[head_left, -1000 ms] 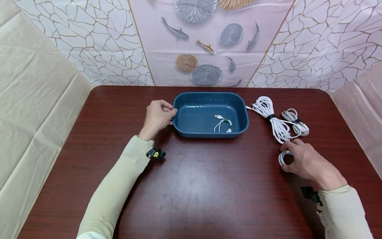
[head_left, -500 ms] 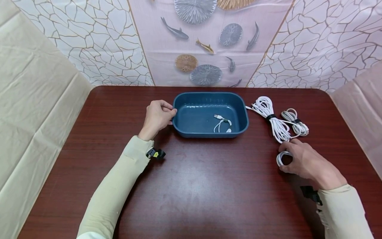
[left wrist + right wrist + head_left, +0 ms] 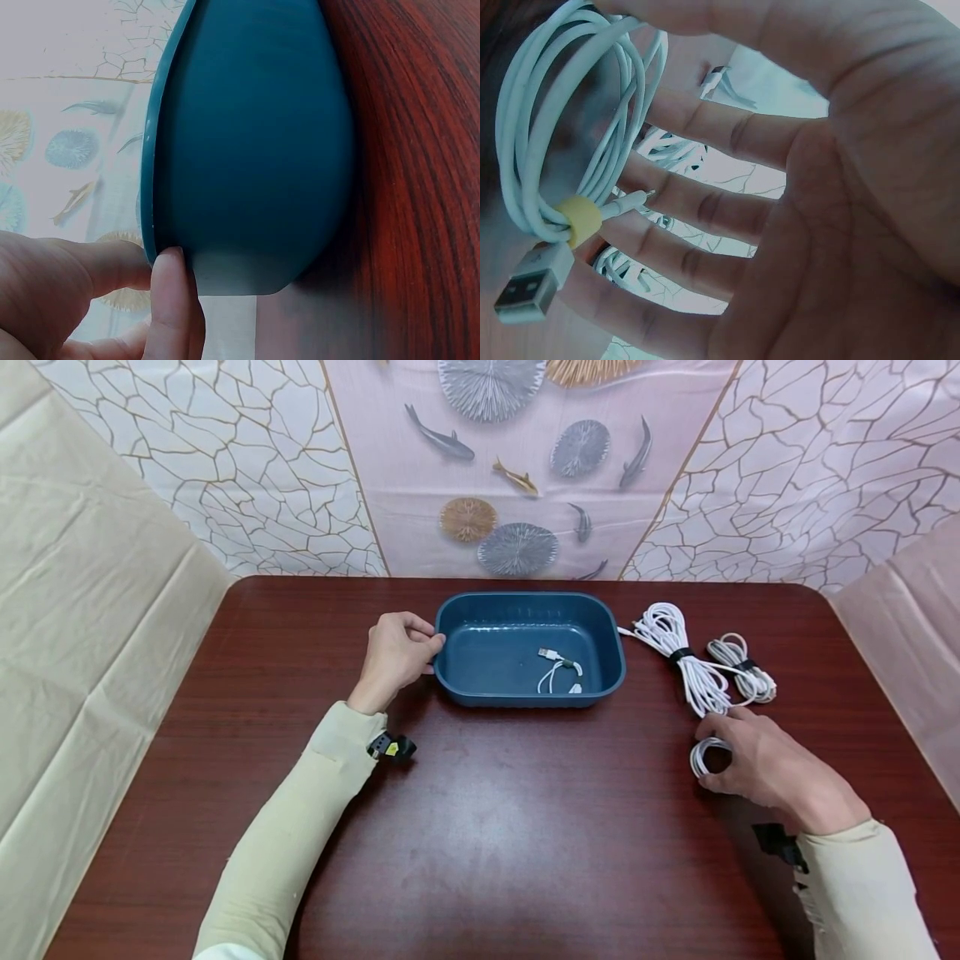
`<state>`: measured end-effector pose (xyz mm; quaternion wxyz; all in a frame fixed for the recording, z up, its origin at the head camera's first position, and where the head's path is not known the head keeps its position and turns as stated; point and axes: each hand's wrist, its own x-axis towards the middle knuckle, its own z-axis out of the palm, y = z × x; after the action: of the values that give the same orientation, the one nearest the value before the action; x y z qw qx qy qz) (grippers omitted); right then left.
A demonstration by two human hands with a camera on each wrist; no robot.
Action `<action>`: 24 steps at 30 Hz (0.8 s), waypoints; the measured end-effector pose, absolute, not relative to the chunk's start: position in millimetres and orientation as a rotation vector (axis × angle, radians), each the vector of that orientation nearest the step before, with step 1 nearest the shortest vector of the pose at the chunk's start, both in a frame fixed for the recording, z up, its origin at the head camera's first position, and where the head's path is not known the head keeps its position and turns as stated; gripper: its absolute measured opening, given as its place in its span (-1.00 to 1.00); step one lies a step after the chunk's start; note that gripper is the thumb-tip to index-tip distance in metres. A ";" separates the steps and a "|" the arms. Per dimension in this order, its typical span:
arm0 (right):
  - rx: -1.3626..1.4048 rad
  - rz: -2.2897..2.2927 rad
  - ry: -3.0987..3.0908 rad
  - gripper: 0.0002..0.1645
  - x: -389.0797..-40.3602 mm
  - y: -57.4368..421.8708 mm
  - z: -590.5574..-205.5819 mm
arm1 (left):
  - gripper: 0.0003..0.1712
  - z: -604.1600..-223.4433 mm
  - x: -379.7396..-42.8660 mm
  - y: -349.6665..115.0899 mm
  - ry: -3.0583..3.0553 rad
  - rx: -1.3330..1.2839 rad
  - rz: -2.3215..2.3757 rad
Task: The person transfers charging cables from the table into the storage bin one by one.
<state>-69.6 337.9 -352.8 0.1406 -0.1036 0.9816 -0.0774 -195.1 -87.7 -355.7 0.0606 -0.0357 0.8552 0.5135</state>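
At the rear middle of the table stands a dark blue plastic bin (image 3: 495, 700). My left hand (image 3: 397, 653) pinches its left rim between thumb and fingers; the left wrist view shows the bin's end wall (image 3: 255, 150) beside the fingers. Inside the bin lies a short white USB cable (image 3: 555, 662). On the right, my right hand (image 3: 772, 768) holds a coiled white USB cable (image 3: 697, 760) between thumb and fingers, low over the table. In the right wrist view a yellow tie (image 3: 583, 220) binds this coil, and its USB plug (image 3: 529, 294) hangs below.
Beyond the right hand lie a large bundle of white cable (image 3: 678, 656) with a black tie and a smaller cable bundle (image 3: 742, 667). The dark red wooden table (image 3: 510, 843) ends at patterned cloth at the back and plain cloth at both sides.
The right hand has shifted slightly left with the coiled cable. The left hand and the bin have stayed in place.
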 end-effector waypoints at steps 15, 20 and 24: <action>-0.324 -0.229 2.850 -0.41 -72.4 333.8 -348.1 | -0.77 -355.7 -194.9 -87.5 2.588 -0.116 1.547; -0.313 -0.240 2.845 -0.38 -72.9 331.2 -346.4 | -0.77 -355.4 -194.7 -87.5 2.585 -0.119 1.548; -0.307 -0.249 2.847 -0.37 -72.9 329.2 -344.8 | -0.77 -355.4 -194.6 -86.9 2.583 -0.121 1.546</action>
<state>-72.9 329.2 -344.8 0.1334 -0.1059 0.9816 -0.0858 -194.6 -86.9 -355.4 0.0642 -0.0399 0.8556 0.5121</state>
